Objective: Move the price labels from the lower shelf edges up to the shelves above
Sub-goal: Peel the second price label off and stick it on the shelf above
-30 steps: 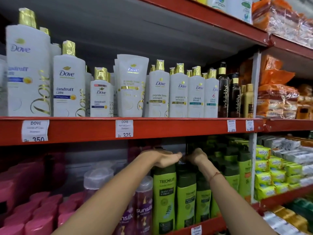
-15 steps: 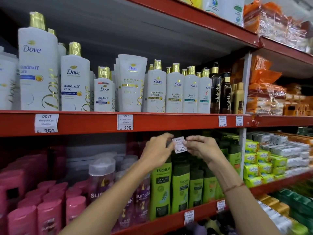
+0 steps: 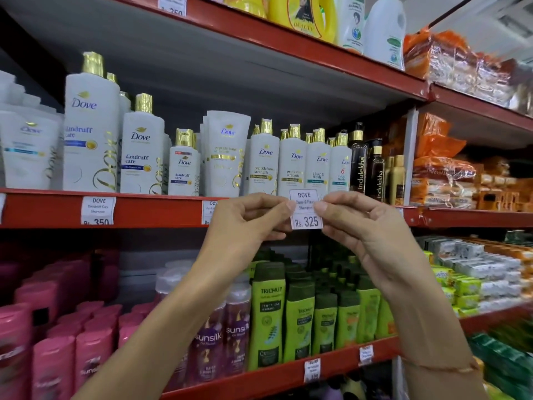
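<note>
A red metal shelving rack (image 3: 150, 210) fills the view, its painted front edges flat and smooth, with grey undersides to the boards above. On the middle shelf stand white plastic shampoo bottles (image 3: 91, 134) with shiny gold caps, tall rounded ones at the left and slimmer ones toward the right, next to two dark glossy bottles (image 3: 358, 166) with gold collars. Below them sit rows of pink bottles (image 3: 54, 362), purple bottles (image 3: 207, 345) with clear caps, and green bottles (image 3: 267, 316) with darker green tops. Crinkly orange plastic packets (image 3: 441, 168) are stacked in the next bay to the right. A white paper tag reading 350 (image 3: 98, 210) is stuck flat on the middle shelf edge at the left, and another tag (image 3: 210, 212) on the same edge is partly hidden behind the left hand (image 3: 245, 226). Both bare arms reach up from below; the right hand (image 3: 363, 229) has a thin thread band (image 3: 438, 366) around the wrist. Between the hands is the price label (image 3: 306, 210), a small white rectangular slip printed with 325, held upright in front of the middle shelf edge, just under the slim white bottles. The left fingers (image 3: 284, 204) pinch its left side and the right fingers (image 3: 323, 204) pinch its right side, thumb against forefinger.
</note>
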